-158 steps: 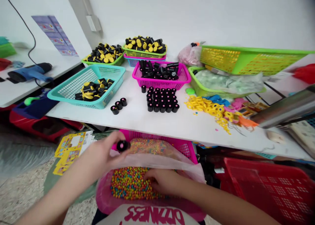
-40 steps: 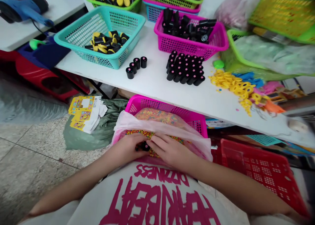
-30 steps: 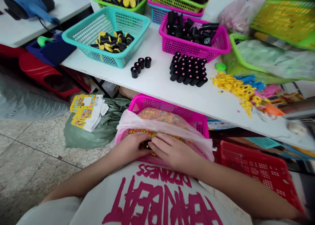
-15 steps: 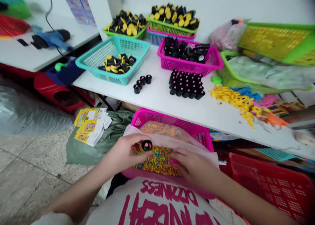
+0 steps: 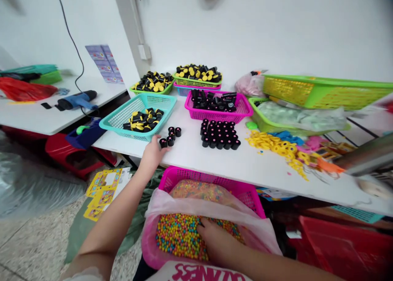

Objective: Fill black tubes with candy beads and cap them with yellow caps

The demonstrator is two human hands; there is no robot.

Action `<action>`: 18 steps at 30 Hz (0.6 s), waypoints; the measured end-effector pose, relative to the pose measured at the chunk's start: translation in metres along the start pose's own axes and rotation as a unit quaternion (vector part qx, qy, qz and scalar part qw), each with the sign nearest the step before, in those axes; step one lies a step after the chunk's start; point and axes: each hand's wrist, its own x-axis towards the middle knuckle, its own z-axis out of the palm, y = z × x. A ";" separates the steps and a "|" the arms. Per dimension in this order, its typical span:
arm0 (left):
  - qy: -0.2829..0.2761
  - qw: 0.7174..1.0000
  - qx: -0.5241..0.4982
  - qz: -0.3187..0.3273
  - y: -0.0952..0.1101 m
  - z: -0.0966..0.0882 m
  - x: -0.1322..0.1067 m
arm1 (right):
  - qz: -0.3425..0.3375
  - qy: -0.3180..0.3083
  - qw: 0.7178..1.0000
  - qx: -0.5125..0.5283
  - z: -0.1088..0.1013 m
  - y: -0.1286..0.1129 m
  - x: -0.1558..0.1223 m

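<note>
Left hand (image 5: 152, 155) sits at the tube (image 5: 163, 143) ending the short row (image 5: 172, 133) on the tabletop (image 5: 190, 158) — grip unclear. Right hand (image 5: 215, 242) lies in the beads (image 5: 175, 236), fingers hidden. A nudge could topple the tube into the row.

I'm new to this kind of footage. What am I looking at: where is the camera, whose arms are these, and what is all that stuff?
No machine here: a person wears one camera on the head, so you look down along their own bare arms. The left hand reaches to the near edge of the white table, fingertips at the nearest of a short row of black caps; whether it grips one is unclear. The right hand is dug into coloured beads in a bag, inside a pink basket below the table. Further back are a block of pink-topped black caps, a teal basket and yellow rings.
</note>
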 end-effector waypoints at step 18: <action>-0.091 0.976 -0.019 0.198 0.119 0.086 0.024 | -0.075 0.010 0.996 0.048 0.003 0.026 0.015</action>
